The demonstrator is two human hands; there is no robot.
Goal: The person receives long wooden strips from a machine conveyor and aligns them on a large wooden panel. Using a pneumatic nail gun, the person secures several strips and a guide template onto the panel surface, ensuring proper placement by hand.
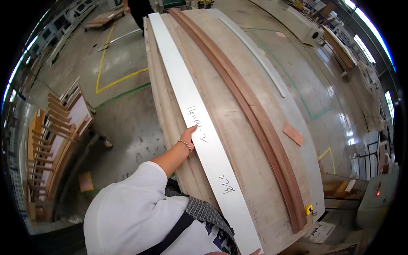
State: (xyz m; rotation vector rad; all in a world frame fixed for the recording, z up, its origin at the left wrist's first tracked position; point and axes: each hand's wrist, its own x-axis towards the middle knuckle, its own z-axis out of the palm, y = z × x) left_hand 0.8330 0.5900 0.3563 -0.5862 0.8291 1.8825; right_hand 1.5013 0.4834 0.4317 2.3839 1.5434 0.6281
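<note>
A long white board (214, 146) with handwritten marks lies lengthwise along the left side of a large plywood-topped table (229, 127). My left hand (188, 137), with a beaded bracelet at the wrist, grips the board's left edge near its middle, thumb on top. At the lower rim only a fingertip of my right hand (256, 251) shows, curled at the right edge of the board's near end; the rest of that hand is hidden or out of view. To the right of the board, long reddish-brown wooden strips (255, 106) lie side by side.
A thin pale strip (257, 59), a small brown wood piece (293, 134) and a yellow tape measure (309, 209) lie on the table's right side. A wheeled rack (63, 127) with wooden pieces stands left. Beyond the far end is another person (140, 12).
</note>
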